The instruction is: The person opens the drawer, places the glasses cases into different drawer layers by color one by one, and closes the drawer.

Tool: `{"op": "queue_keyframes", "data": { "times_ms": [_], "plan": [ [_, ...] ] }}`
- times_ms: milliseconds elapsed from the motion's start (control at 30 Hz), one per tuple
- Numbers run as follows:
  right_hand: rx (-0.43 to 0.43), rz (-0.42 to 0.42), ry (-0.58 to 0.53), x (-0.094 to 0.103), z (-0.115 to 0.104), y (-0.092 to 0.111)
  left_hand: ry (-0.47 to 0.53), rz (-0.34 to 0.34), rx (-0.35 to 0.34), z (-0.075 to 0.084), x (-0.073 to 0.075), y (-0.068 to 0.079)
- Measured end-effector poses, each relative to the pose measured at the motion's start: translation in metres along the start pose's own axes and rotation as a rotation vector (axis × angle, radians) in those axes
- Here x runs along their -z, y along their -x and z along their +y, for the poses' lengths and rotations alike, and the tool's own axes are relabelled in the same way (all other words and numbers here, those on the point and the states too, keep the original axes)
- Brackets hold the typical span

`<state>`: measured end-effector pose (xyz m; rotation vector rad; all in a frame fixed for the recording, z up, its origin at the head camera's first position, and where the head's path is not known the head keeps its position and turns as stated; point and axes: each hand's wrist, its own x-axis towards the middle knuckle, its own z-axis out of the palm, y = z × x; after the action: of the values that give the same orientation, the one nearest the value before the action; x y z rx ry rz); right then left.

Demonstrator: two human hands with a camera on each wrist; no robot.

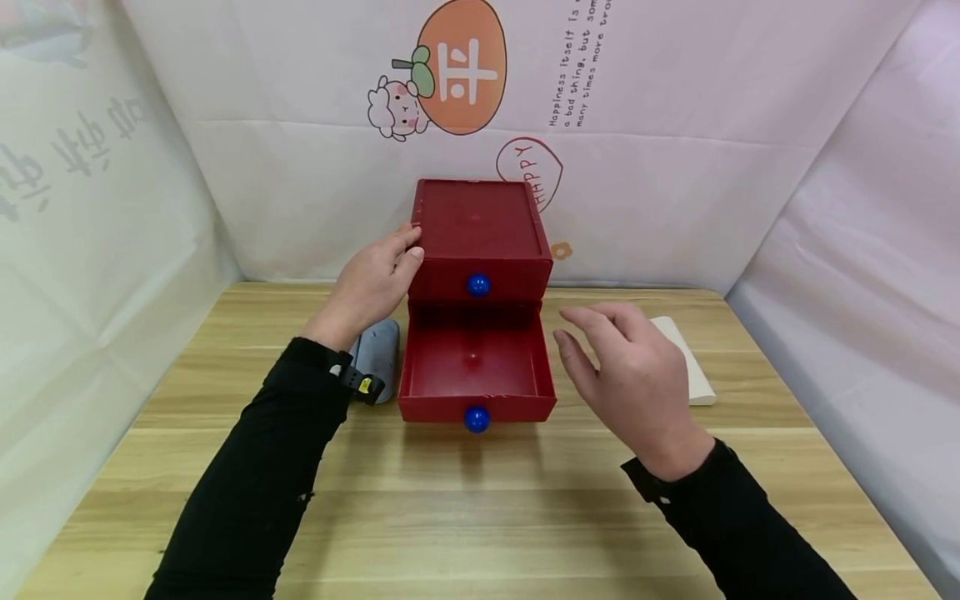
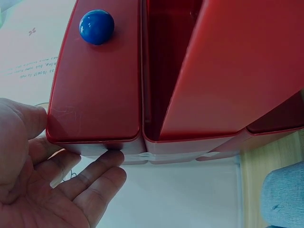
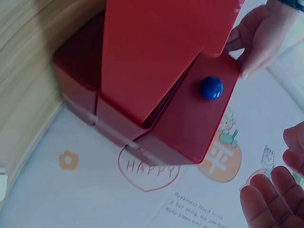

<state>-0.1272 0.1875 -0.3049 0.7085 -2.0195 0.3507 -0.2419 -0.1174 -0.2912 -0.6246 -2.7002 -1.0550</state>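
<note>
1. A red drawer cabinet stands near the back of the wooden table, its rear toward the printed cloth.
2. The top drawer sits closed, with a round blue knob on its front.
3. Beneath it, the pulled-out drawer juts forward; its inside floor shows from above, and a second blue ball knob is fixed to its front.
4. The wrist views show one more tier, the bottom section, below that drawer.
5. The left hand rests at the cabinet's upper left edge — thumb near the front corner, fingers reaching along the side, relaxed rather than clenched.
6. The right hand is held in the air to the right of the pulled-out drawer, apart from it; its fingers are loosely bent, the thumb stands away from them, and it holds nothing.
7. A grey-blue case lies on the table just left of the cabinet, partly hidden by the left wrist and its dark strap.
8. A flat white object lies to the right, partly behind the right hand — what it is, I cannot tell.
9. Black sleeves cover both forearms.
</note>
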Motion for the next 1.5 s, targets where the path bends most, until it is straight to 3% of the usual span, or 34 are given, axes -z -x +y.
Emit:
{"op": "queue_keyframes", "data": {
  "times_ms": [500, 967, 1500],
  "plan": [
    [-0.157, -0.004, 0.095, -0.004, 0.032, 0.013, 0.003, -0.005, 0.002, 0.0, 0.0, 0.0],
    [-0.196, -0.103, 0.128, -0.006, 0.037, 0.022, 0.008, 0.003, 0.0, -0.001, -0.001, -0.001],
    [-0.204, -0.111, 0.119, -0.011, 0.04, 0.03, -0.003, 0.009, 0.0, -0.001, -0.001, -0.001]
  ]
}}
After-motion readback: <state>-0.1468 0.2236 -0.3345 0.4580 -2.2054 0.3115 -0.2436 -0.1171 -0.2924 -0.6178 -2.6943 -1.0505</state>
